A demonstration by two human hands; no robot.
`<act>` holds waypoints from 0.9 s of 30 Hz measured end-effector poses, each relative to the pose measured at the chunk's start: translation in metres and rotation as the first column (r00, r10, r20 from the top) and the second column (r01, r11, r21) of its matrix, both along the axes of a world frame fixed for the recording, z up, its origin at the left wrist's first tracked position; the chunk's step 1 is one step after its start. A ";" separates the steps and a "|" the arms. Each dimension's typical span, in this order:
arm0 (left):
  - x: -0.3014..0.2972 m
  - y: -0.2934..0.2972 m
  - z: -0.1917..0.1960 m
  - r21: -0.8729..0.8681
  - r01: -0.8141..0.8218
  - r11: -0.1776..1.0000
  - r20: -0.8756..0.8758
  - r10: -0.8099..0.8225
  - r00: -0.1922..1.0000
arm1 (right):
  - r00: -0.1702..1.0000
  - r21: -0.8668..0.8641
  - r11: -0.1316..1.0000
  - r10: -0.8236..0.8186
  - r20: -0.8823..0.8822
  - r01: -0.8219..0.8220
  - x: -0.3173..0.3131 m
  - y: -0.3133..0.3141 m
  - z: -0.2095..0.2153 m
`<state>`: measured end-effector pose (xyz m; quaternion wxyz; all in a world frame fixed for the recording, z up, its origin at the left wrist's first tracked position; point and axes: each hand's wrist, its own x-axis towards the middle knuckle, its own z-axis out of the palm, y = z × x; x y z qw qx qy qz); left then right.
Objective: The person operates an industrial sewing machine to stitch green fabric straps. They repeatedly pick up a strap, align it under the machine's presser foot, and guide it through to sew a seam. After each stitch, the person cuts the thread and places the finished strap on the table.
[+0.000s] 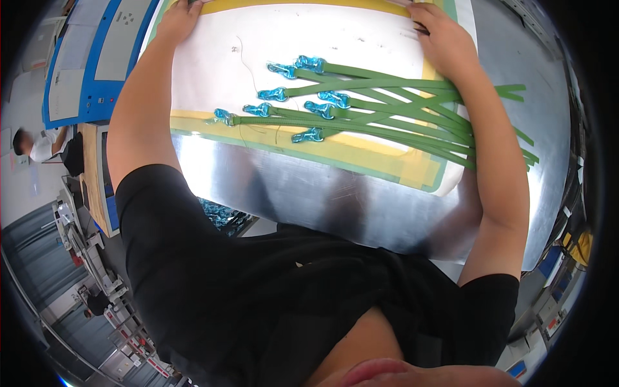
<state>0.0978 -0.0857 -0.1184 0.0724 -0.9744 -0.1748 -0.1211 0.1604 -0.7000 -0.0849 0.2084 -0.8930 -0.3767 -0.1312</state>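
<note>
Several flat green straps (pixel 387 84) lie crossing one another on a white board (pixel 213 71) with yellow and green taped edges. Their left ends carry metal hooks wrapped in shiny blue plastic (pixel 272 94); the loose ends reach right, partly beneath my right forearm. At the board's far left edge, my left hand (pixel 178 23) has its fingers closed, cut off by the picture's top, so what they pinch is unclear. Over the far right corner, my right hand (pixel 445 40) is curled with a small dark pointed tool (pixel 421 28) in it. Both hands are apart from the hooks.
The board rests on a shiny metal table (pixel 309 187). A blue and grey machine (pixel 90 64) stands to the left, near a wooden bench (pixel 97 174). Farther left sits another person (pixel 44 145). Below the table's near edge are more blue-wrapped pieces (pixel 222 215).
</note>
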 end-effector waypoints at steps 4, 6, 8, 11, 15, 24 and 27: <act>0.024 -0.035 0.014 0.044 -0.046 0.998 -0.039 0.048 0.998 | 0.963 0.023 0.996 0.080 0.257 -0.089 0.009 -0.006 -0.010; 0.033 -0.053 0.029 0.106 -0.119 0.987 -0.093 0.129 0.987 | 0.997 -0.021 1.000 -0.005 0.081 0.007 0.013 -0.009 -0.018; 0.037 -0.039 0.029 0.113 -0.143 0.983 -0.072 0.152 0.986 | 0.997 -0.060 0.996 -0.071 0.008 0.071 0.014 -0.011 -0.020; 0.024 -0.053 0.049 0.096 -0.214 0.972 -0.010 0.216 0.976 | 0.998 -0.068 0.996 -0.055 0.010 0.055 0.010 -0.005 -0.012; -0.025 -0.103 0.086 -0.142 -0.195 0.970 0.295 0.230 0.927 | 0.993 -0.055 0.995 -0.085 -0.076 0.081 0.010 -0.013 -0.012; -0.221 -0.101 0.085 -0.405 -0.035 0.914 0.505 0.255 0.824 | 0.889 0.054 0.997 -0.032 -0.457 0.064 0.015 -0.017 0.023; -0.273 -0.100 0.068 -0.507 -0.019 0.862 0.559 0.345 0.754 | 0.971 -0.002 1.000 0.006 -0.238 -0.007 0.013 -0.012 0.016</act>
